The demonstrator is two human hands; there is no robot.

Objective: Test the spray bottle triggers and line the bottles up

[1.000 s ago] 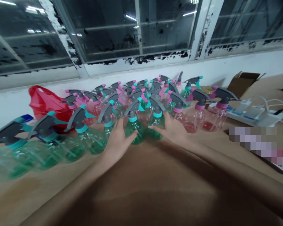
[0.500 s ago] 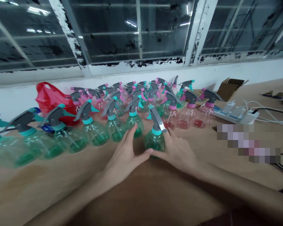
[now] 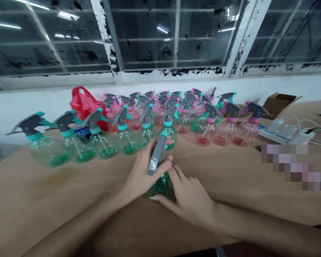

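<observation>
The bottle (image 3: pixel 162 187), not yet released, its head (image 3: pixel 157 156) seemingly fitted, is at the desk (image 3: pixel 101 182) in front of other bottles (image 3: pixel 127 142), left hand (image 3: pixel 146 171) clamped around its neck, right hand (image 3: pixel 192 196) around its body.

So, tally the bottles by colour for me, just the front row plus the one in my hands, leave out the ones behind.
Green bottles, front row: 6
Pink bottles, front row: 3
Held green bottle: 1
Total: 10
</observation>
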